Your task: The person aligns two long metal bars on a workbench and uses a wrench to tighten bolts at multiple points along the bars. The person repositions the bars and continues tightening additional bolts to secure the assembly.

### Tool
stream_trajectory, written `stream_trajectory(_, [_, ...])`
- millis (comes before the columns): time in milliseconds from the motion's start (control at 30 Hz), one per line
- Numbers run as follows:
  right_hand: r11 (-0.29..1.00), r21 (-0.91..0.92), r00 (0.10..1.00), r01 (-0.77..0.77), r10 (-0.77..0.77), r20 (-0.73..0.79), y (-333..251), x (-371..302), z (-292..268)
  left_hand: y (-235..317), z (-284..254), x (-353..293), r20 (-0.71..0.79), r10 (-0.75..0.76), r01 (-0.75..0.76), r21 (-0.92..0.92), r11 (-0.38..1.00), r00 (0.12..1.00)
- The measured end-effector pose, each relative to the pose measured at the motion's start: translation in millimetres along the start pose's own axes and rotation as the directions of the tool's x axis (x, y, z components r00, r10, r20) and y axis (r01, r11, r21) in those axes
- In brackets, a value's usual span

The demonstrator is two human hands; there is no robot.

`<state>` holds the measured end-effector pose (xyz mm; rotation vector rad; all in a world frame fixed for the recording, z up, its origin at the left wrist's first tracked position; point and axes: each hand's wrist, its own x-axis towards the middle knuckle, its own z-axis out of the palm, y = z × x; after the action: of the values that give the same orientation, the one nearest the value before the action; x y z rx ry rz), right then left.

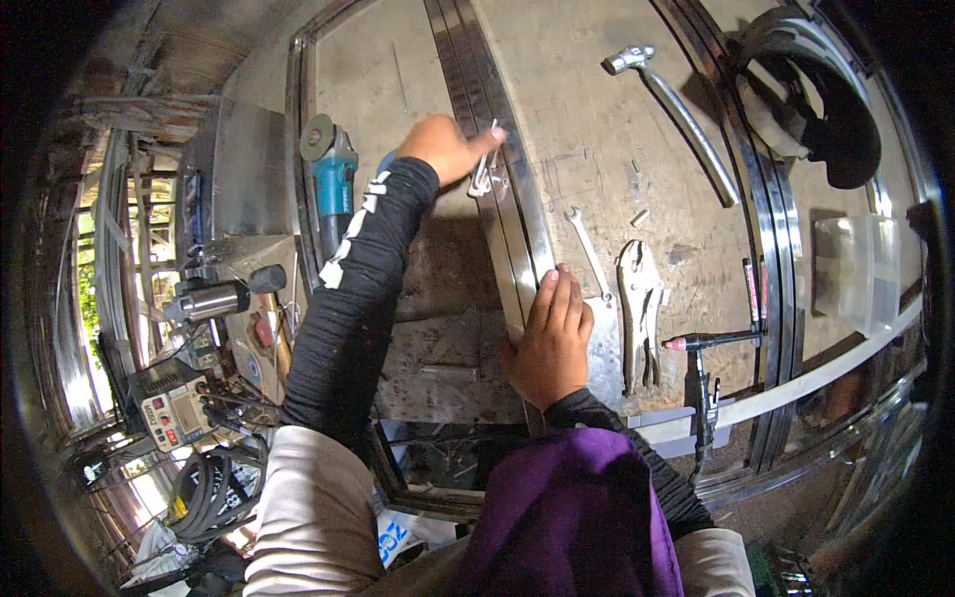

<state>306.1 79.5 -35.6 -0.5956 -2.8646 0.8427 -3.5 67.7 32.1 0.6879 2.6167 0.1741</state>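
Note:
My left hand (444,149) reaches over a long metal bar assembly (512,224). Its thumb and fingers pinch a small whitish, shiny item (481,179), partly clear like plastic; its exact kind is hard to make out. Nearer to me, my right hand (554,343) lies on the same metal bars, fingers stretched along them, with the thumb at the left side. Just right of that hand are a combination wrench (589,254) and locking pliers (640,308), both lying on the worktop (557,90).
An angle grinder (331,174) lies at the left. A hammer (676,119), a dark welding helmet (826,119), a clear plastic box (858,269) and a clamp (703,398) are at the right. Metal frame bars (781,298) cross the worktop. Cables (214,497) hang at lower left.

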Motion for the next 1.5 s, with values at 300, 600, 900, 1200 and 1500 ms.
stream_trajectory(300, [0.999, -0.013, 0.999, 0.032, -0.032, -0.018, 4, 0, 1, 5, 13, 20, -0.038, 0.034, -0.032, 0.049, 0.998, 0.999])
stream_trajectory(600, [0.997, 0.078, 1.000, 0.020, -0.020, -0.005, 7, -2, -3, -32, 40, 0, 0.131, -0.373, 0.240, -0.934, 0.263, 0.919])
stream_trajectory(900, [0.997, 0.077, 1.000, 0.021, -0.022, 0.006, 7, -2, -4, -59, 80, -22, 0.334, -0.254, 0.241, -0.911, -0.335, 0.907])
stream_trajectory(1200, [0.993, 0.108, 0.998, 0.040, -0.036, -0.046, 2, -4, -14, -68, 61, -51, 0.191, -0.420, 0.208, -0.978, -0.004, 0.887])
stream_trajectory(1500, [0.993, 0.104, 0.986, 0.062, -0.045, -0.162, -5, -5, -7, -78, 85, -43, -0.115, -0.362, 0.084, -0.868, 0.489, 0.925])
